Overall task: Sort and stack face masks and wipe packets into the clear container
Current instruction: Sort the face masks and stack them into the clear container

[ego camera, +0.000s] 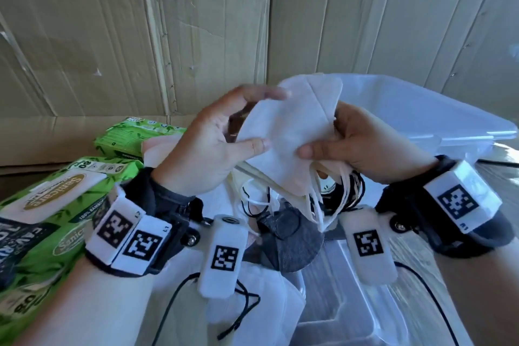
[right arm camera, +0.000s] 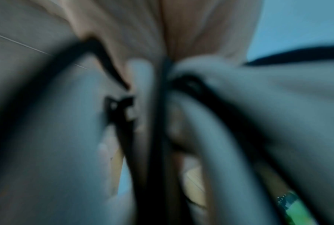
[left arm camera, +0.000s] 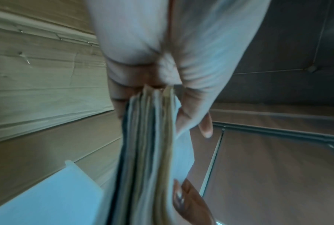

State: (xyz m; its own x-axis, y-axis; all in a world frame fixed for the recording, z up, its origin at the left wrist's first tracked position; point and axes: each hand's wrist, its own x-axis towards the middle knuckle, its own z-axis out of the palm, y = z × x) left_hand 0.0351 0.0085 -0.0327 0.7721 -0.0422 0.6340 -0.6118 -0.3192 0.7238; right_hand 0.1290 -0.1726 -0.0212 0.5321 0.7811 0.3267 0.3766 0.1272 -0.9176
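A stack of folded white face masks (ego camera: 292, 126) is held up in mid-air between both hands. My left hand (ego camera: 213, 146) grips its left edge, thumb in front and fingers over the top. My right hand (ego camera: 351, 143) pinches the right edge, where white and black ear loops (ego camera: 337, 191) hang down. Edge-on, the left wrist view shows the mask stack (left arm camera: 148, 152) running away from my fingers. A dark grey mask (ego camera: 289, 236) and more white masks (ego camera: 252, 317) lie below. The clear container (ego camera: 421, 109) stands behind and to the right. The right wrist view is blurred.
Green wipe packets (ego camera: 56, 205) lie at the left, with another green packet (ego camera: 134, 135) further back. A clear lid or tray (ego camera: 351, 303) lies below my hands. Cardboard walls (ego camera: 140, 22) close off the back. Black cables run from both wrist cameras.
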